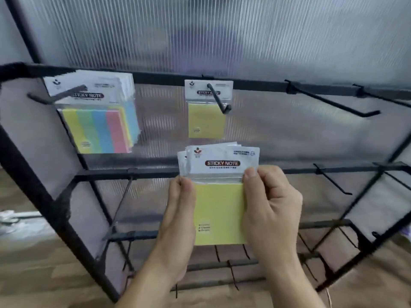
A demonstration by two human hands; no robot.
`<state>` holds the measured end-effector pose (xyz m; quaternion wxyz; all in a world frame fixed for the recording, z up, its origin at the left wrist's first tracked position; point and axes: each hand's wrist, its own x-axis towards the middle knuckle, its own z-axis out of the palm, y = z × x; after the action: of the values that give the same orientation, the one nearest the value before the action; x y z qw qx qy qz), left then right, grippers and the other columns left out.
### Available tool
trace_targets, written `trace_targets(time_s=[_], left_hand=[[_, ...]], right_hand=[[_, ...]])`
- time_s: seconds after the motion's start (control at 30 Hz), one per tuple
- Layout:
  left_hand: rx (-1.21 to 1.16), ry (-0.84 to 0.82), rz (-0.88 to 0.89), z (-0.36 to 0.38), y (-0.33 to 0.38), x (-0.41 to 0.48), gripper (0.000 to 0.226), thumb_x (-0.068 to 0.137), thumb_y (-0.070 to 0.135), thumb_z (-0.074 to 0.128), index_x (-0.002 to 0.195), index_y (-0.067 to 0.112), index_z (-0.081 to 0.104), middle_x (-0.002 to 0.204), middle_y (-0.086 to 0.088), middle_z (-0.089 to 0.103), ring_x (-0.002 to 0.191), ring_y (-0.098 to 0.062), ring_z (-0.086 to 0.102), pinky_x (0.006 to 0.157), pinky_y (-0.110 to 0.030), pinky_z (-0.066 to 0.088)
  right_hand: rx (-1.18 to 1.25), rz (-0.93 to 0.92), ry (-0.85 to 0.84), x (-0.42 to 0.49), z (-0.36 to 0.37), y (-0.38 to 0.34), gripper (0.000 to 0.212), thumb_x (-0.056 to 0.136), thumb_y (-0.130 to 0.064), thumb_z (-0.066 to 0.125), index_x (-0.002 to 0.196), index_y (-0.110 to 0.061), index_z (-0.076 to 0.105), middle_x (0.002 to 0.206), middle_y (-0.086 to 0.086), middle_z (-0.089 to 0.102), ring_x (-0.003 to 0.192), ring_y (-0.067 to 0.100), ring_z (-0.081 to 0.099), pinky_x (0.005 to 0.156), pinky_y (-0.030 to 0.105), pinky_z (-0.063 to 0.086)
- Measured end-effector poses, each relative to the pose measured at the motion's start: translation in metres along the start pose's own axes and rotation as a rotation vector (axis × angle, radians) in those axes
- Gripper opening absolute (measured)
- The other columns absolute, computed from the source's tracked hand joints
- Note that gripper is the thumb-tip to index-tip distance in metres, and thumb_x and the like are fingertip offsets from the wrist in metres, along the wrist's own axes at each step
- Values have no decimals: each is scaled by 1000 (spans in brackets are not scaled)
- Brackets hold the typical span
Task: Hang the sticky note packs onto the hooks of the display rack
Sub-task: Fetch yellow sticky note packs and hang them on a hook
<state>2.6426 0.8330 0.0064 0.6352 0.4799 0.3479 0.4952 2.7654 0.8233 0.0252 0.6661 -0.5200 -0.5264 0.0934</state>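
A person's left hand (180, 210) and right hand (271, 207) pinch a stack of yellow sticky note packs (219, 214) by its side edges, before the display rack (255, 83). At 12 o'clock a yellow pack (206, 121) hangs on a hook (219, 101); at 10 o'clock hang multicoloured packs (100, 125), apparently several.

The single head-worn camera is looking forward and slightly down at the rack (255, 84), standing close enough that its bars (100, 172) are running off both sides. The wide lens is bowing those bars. The ribbed panel (222, 41) behind is filling the top. The left hand (178, 218) and right hand (271, 210) are showing at the bottom middle, holding packs (219, 210) nearest the lens; floor (33, 263) is showing lower left.
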Motion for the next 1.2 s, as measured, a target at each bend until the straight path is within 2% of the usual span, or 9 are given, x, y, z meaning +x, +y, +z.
trace_targets(time_s=[0.13, 0.27, 0.43, 0.57, 0.7, 0.83, 0.93, 1.1, 1.2], left_hand=[[8, 108, 2, 9, 0, -7, 83, 70, 82, 48, 129, 24, 52, 115, -1, 72, 109, -21, 68, 93, -44, 55], [-21, 151, -12, 6, 2, -10, 115, 49, 96, 53, 146, 37, 38, 137, 5, 59, 124, -18, 58, 106, -52, 43], [-99, 146, -13, 2, 7, -9, 79, 70, 78, 53, 135, 35, 50, 119, 1, 71, 108, -22, 68, 89, -49, 56], [-100, 166, 33, 2, 12, -7, 72, 70, 68, 43, 135, 37, 51, 120, 4, 70, 112, -20, 67, 97, -52, 50], [-114, 199, 63, -2, 16, -4, 81, 69, 77, 53, 140, 38, 46, 134, 6, 62, 121, -19, 61, 103, -53, 46], [-121, 257, 93, -10, 17, -1, 109, 48, 90, 65, 144, 45, 39, 142, 13, 54, 133, -16, 49, 114, -51, 31], [-76, 275, 141, -17, 15, 0, 115, 44, 91, 65, 146, 48, 33, 144, 17, 51, 136, -13, 44, 117, -50, 24], [-27, 294, 175, -23, 17, -2, 98, 50, 91, 63, 138, 53, 41, 140, 20, 54, 134, -12, 47, 115, -49, 29], [-12, 365, 203, -25, 18, 0, 55, 69, 68, 52, 118, 46, 57, 115, 19, 70, 112, -4, 63, 98, -36, 47]], right_hand=[[138, 34, -21, 3, -4, 1, 15, 87, -36, 63, 76, -26, 70, 71, -5, 63, 64, 5, 56, 58, 12, 40], [336, 84, -29, 6, -3, -6, 11, 86, -10, 68, 93, -16, 75, 65, -14, 66, 59, -2, 57, 56, 11, 44], [437, 99, -45, 10, 2, -13, 27, 88, -3, 63, 101, -27, 63, 66, -4, 72, 60, 3, 62, 57, 16, 48], [348, -49, 30, 11, 7, -13, 33, 86, -15, 64, 109, -36, 54, 67, -14, 70, 58, -4, 58, 59, 10, 44], [314, -232, 119, 10, 11, -14, 37, 89, -22, 61, 118, -43, 53, 83, -13, 72, 68, 3, 67, 62, 14, 48], [379, -336, 194, 16, 11, -18, 37, 88, -13, 59, 111, -42, 55, 83, -1, 70, 74, 13, 69, 63, 29, 54], [372, -401, 200, 26, 9, -24, 42, 89, -1, 58, 109, -36, 48, 79, -13, 64, 67, 6, 63, 60, 20, 48], [289, -450, 193, 39, 9, -26, 32, 89, 1, 57, 100, -30, 53, 82, -27, 60, 66, 0, 60, 59, 14, 45], [167, -474, 156, 43, 9, -23, 23, 91, -2, 52, 94, -21, 66, 80, -16, 62, 69, 0, 59, 65, 12, 44]])
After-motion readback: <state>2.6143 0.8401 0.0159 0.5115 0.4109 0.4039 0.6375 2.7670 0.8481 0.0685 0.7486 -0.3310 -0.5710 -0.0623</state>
